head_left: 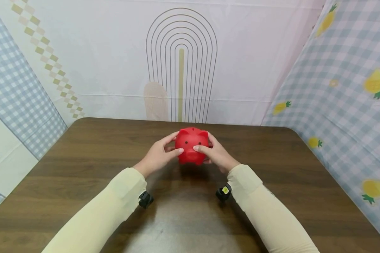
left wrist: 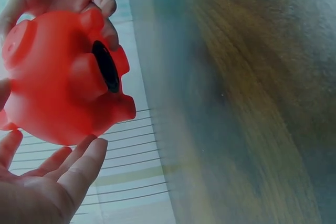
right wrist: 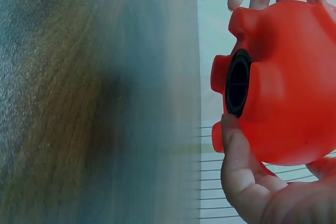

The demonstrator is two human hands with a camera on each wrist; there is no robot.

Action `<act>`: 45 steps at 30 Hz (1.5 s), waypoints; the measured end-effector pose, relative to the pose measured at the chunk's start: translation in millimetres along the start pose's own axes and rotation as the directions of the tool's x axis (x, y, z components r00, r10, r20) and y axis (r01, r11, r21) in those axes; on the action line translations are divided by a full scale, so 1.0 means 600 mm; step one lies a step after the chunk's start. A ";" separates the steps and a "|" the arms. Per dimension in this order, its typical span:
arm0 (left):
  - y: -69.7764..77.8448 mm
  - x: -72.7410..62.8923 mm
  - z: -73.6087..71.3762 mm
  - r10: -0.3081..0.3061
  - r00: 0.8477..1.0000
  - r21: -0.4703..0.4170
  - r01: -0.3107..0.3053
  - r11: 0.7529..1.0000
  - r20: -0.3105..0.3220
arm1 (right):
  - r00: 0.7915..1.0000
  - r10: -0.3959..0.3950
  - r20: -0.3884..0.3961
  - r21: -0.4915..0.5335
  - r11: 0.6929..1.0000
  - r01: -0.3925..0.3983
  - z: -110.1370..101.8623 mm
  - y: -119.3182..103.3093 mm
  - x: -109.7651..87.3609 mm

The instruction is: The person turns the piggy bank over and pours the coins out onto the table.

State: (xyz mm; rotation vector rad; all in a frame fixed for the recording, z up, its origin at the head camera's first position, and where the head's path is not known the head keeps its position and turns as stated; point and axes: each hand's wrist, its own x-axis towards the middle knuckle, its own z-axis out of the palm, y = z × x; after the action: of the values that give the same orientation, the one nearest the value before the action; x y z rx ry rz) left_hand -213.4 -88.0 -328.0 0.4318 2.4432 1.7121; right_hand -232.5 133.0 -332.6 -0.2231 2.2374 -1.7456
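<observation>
Between both hands a red piggy bank is held up above the brown table, its snout toward the head camera. The left hand grips one side, thumb on the front and fingers round the flank. On the other side the right hand grips it, its thumb across the face near the snout. A round black plug shows on the belly between the stubby legs in the left wrist view. In the right wrist view a fingertip of the right hand lies by the edge of that plug.
The brown wooden table spreads beneath both arms. Behind it hangs a pale cloth with printed arches. A blue checked cloth with pineapples lines the right side. Each wrist carries a small black camera.
</observation>
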 end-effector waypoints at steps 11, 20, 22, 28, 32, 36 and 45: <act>-0.008 -0.010 0.001 0.160 0.984 0.212 -0.140 0.967 -0.076 | 0.999 0.045 0.024 0.050 0.998 -0.046 -0.011 -0.010 0.002; -0.010 -0.014 0.005 0.277 0.959 0.364 -0.234 0.902 -0.069 | 0.994 0.086 0.060 0.033 0.996 -0.088 -0.019 -0.019 0.003; -0.010 -0.014 0.006 0.277 0.959 0.380 -0.233 0.895 -0.064 | 0.993 0.099 0.064 0.029 0.995 -0.101 -0.019 -0.021 0.004; -0.008 -0.015 0.010 0.318 0.946 0.452 -0.259 0.854 -0.058 | 0.989 0.115 0.095 0.025 0.993 -0.117 -0.022 -0.029 0.004; -0.004 -0.017 0.011 0.318 0.947 0.458 -0.263 0.849 -0.047 | 0.985 0.127 0.116 0.012 0.992 -0.129 -0.023 -0.034 0.000; -0.004 -0.017 0.011 0.318 0.947 0.455 -0.266 0.850 -0.041 | 0.980 0.140 0.141 -0.008 0.990 -0.140 -0.024 -0.037 -0.002; -0.010 -0.019 0.015 0.344 0.939 0.496 -0.287 0.819 -0.025 | 0.970 0.163 0.182 -0.016 0.986 -0.163 -0.020 -0.047 -0.006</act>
State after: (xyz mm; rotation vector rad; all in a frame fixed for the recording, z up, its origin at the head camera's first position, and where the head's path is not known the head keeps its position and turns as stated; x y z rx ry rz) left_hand -201.3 -85.1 -337.2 0.8615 3.0287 1.2066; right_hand -234.6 138.2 -302.2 -0.1858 2.0641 -1.5715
